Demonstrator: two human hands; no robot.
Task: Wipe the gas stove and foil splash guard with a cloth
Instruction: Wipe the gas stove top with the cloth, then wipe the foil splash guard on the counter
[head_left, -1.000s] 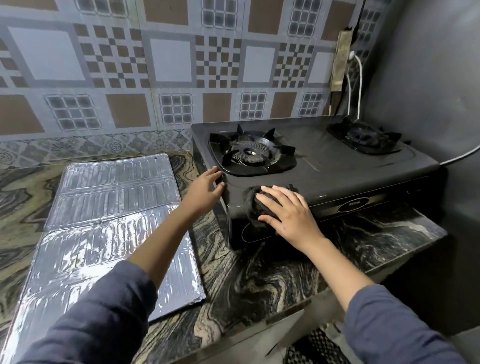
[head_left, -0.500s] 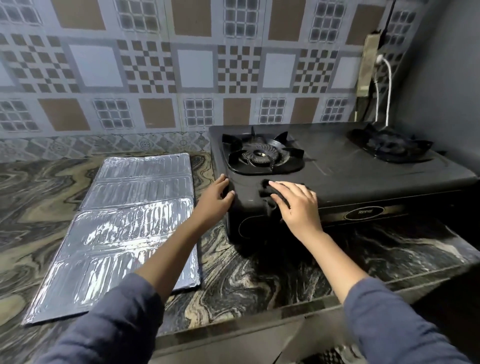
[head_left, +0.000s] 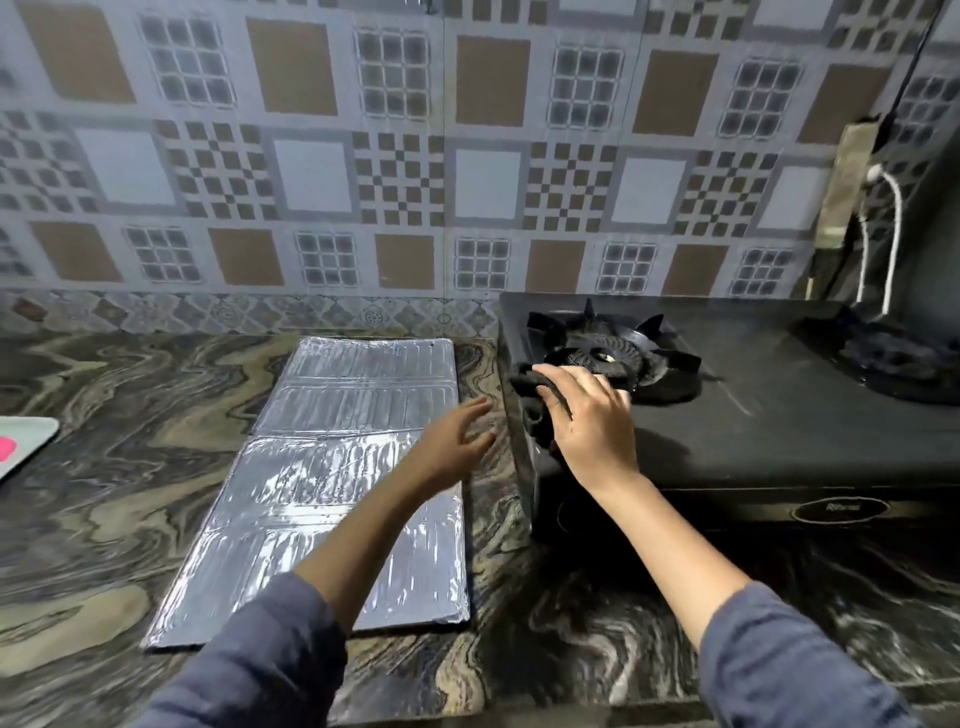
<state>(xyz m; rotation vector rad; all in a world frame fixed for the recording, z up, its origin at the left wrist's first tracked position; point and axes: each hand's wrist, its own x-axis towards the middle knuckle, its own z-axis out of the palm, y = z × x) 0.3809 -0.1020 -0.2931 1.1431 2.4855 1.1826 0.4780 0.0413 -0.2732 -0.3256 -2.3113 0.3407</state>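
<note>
Cloth dark, bunched under right hand

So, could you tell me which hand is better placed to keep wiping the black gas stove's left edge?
The right hand: it already presses the dark cloth against the black gas stove beside the left burner. The left hand is open and empty, over the counter by the silver foil splash guard.

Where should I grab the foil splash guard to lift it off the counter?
Take the foil splash guard by its right long edge, near the front corner, coming in from the stove side. It lies flat and open on the counter, so there is nothing to pinch on top; that bare edge sits closest to the free left hand.
</note>
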